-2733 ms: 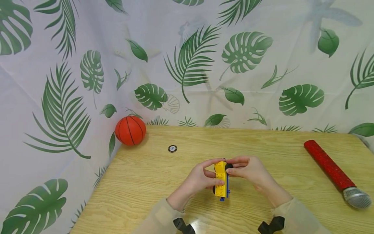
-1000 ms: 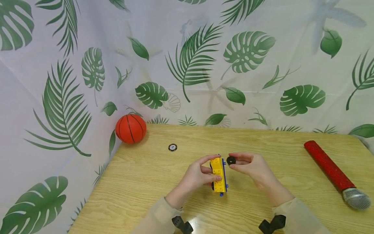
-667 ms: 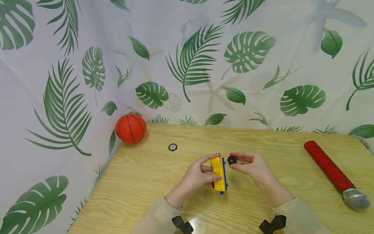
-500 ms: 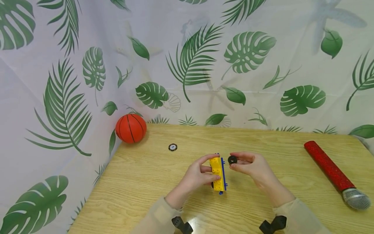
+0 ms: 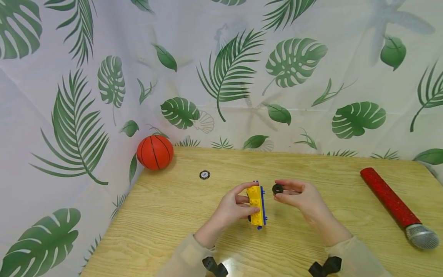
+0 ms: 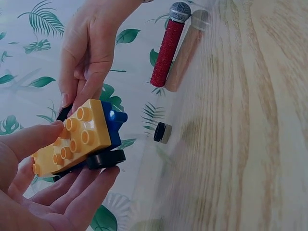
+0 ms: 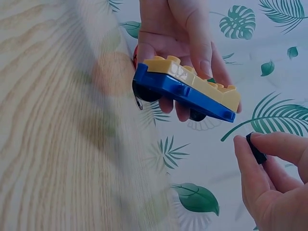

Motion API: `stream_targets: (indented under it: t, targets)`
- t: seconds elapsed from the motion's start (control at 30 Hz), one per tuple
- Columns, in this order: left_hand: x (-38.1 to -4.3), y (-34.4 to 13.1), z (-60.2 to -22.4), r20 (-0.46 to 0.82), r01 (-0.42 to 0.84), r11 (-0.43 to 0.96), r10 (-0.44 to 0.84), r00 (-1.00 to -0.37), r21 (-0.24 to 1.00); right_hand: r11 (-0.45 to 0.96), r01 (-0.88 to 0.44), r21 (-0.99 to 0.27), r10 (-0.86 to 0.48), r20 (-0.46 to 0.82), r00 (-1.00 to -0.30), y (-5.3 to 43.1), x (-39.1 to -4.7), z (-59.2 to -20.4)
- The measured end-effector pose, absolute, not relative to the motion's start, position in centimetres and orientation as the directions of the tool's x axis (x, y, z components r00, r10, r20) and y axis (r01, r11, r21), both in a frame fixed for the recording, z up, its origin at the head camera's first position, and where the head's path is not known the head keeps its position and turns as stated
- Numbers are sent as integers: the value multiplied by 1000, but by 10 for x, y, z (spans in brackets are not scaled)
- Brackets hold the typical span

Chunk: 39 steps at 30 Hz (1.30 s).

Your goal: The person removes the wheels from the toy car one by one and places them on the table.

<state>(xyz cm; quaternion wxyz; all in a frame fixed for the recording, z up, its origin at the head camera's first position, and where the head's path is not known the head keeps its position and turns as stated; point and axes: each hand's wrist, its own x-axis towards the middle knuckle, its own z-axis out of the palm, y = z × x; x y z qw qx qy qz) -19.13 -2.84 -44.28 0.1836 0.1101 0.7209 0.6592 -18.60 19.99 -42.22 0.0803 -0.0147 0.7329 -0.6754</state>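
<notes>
My left hand (image 5: 231,211) grips a yellow toy car (image 5: 256,215) made of building bricks, with a blue base. Its thumb lies over the studded top. On the base's right side, two blue wheel pegs stick out bare, while black wheels sit on the left side, clearest in the left wrist view, where one wheel (image 6: 107,159) rests by the fingers. Just right of the car, my right hand (image 5: 306,198) pinches a loose black wheel (image 5: 275,191) between thumb and fingertips. A small gap separates this wheel from the car in the right wrist view.
A black-and-white poker chip (image 5: 204,175) lies on the wooden table (image 5: 173,207) beyond the left hand. An orange basketball (image 5: 154,152) sits at the back left corner. On the right lies a red glittery microphone (image 5: 391,198). A leaf-patterned cloth (image 5: 242,115) hangs behind the table.
The wheel, earlier at the car's upper right corner, has come away in my right hand and moved slightly right. The left hand has shifted a little left with the car.
</notes>
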Motion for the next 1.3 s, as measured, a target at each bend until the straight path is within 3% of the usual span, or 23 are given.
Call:
stream_targets:
  t: [1.3]
  targets:
    - [-195, -26, -444, -131, -104, 88, 389, -912, 991, 49, 69, -996, -94, -73, -993, 233, -191, -432]
